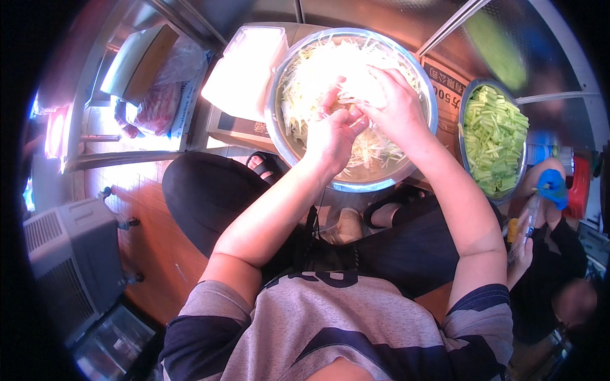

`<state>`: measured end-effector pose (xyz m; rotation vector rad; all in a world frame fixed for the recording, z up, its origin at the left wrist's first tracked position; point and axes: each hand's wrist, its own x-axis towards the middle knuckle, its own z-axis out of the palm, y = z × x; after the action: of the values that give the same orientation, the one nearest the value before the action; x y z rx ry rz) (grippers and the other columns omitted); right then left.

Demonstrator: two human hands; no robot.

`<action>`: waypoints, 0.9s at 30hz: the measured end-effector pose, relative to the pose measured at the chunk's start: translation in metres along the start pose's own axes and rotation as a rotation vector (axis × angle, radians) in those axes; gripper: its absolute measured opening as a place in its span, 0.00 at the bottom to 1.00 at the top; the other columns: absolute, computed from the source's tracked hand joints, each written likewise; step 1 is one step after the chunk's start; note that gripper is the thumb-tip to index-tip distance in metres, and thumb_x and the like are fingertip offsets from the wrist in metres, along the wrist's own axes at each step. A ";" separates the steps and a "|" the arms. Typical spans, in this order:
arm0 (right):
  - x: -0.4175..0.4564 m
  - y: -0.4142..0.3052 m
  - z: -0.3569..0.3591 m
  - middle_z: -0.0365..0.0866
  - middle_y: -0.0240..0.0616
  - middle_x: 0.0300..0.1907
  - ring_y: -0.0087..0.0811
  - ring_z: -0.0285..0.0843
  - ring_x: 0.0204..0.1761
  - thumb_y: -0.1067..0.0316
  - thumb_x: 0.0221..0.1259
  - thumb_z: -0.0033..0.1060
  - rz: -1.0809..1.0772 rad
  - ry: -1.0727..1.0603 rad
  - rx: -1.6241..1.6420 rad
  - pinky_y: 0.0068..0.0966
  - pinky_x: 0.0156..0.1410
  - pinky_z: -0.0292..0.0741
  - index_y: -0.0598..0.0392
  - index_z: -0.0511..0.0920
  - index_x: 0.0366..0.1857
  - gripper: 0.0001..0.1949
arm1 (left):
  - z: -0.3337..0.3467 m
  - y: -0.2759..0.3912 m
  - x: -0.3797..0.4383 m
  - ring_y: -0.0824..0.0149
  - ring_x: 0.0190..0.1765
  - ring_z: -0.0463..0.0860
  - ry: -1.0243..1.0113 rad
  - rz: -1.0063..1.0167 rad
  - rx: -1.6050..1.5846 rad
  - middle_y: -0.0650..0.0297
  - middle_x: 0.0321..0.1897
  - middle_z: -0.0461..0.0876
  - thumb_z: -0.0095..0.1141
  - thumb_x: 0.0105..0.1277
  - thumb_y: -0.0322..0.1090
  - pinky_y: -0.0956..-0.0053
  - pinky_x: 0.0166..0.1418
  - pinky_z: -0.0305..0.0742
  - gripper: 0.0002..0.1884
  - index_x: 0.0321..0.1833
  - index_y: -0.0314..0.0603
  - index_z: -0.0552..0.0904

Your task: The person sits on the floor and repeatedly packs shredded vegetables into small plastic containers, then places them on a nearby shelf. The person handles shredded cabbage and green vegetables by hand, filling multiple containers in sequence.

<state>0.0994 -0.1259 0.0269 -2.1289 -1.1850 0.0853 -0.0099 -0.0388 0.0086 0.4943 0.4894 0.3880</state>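
A large round metal basin (352, 185) before me holds a heap of thin pale vegetable strands (376, 147), which look like bean sprouts. Both my hands are over it, close together, with fingers bent. My left hand (333, 133) has its thumb and fingertips turned toward the right one. Across from it, my right hand (398, 105) curls over the heap, its thumb near the left fingertips. A few strands show between the hands, but strong glare whitens the heap there. Whether either hand grips any strands cannot be made out.
A pale plastic container (238, 85) stands left of the basin, on cardboard boxes (243, 128). To the right is a metal bowl (500, 197) of cut green stalks (495, 138). Another person (548, 266) sits at far right, holding a clear package (526, 224). A grey wheeled appliance (81, 262) stands left.
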 end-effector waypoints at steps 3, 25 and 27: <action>-0.002 -0.003 -0.003 0.70 0.49 0.57 0.46 0.73 0.58 0.62 0.46 0.71 -0.047 -0.007 0.037 0.34 0.61 0.73 0.58 0.68 0.61 0.34 | -0.004 -0.007 0.008 0.55 0.53 0.76 0.142 -0.014 -0.043 0.51 0.60 0.67 0.39 0.56 0.14 0.61 0.53 0.76 0.32 0.66 0.45 0.61; 0.001 -0.002 0.000 0.76 0.39 0.52 0.31 0.72 0.56 0.57 0.70 0.47 0.180 0.189 0.825 0.26 0.61 0.68 0.60 0.74 0.50 0.16 | -0.009 -0.006 0.008 0.61 0.46 0.79 0.159 0.009 0.027 0.56 0.48 0.75 0.43 0.55 0.15 0.68 0.46 0.77 0.22 0.54 0.41 0.69; 0.015 0.018 -0.013 0.79 0.36 0.47 0.26 0.75 0.51 0.61 0.68 0.52 0.147 0.123 0.673 0.22 0.58 0.70 0.60 0.76 0.48 0.14 | -0.013 -0.004 0.010 0.62 0.44 0.80 0.109 -0.053 0.095 0.56 0.47 0.76 0.42 0.56 0.16 0.68 0.45 0.78 0.22 0.54 0.41 0.69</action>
<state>0.1262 -0.1276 0.0296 -1.5904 -0.7777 0.3600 -0.0078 -0.0327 -0.0073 0.5530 0.6276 0.3425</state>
